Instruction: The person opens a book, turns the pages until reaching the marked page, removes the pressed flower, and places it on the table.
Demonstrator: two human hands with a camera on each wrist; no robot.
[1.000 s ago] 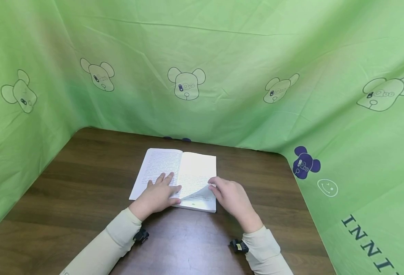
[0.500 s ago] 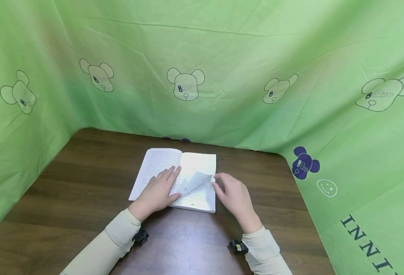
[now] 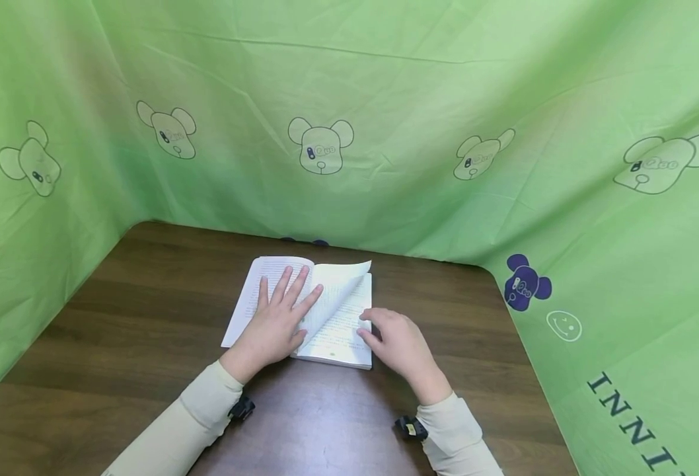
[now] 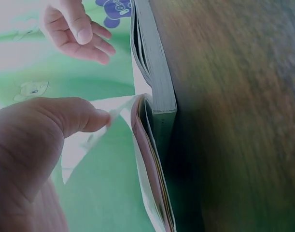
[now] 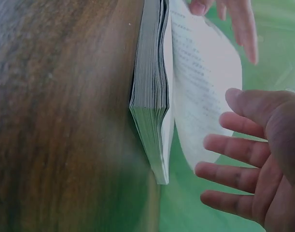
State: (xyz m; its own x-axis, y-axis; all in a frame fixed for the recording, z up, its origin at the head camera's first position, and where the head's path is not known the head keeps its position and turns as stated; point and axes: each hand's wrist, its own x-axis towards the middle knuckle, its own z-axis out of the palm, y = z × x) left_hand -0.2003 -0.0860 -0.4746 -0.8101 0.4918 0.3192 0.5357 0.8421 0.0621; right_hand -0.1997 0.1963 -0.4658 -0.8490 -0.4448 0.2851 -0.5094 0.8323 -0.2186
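Note:
An open book with printed white pages lies on the brown table. One page stands lifted and curled, leaning toward the left side. My left hand is spread over the left page and the spine, fingers straight; in the left wrist view its thumb touches the lifted page near the spine. By the book's right edge is my right hand, loosely bent in the head view. The right wrist view shows its fingers apart, holding nothing, beside the curled page.
The wooden table surrounds the book on all sides. Green cloth with mouse-head prints hangs behind and along both sides of the table. Black wrist cameras sit under both sleeves.
The page has come away from my right fingers and swung up and leftward. My left hand has slid forward and spread its fingers; my right hand stays near the book's right edge.

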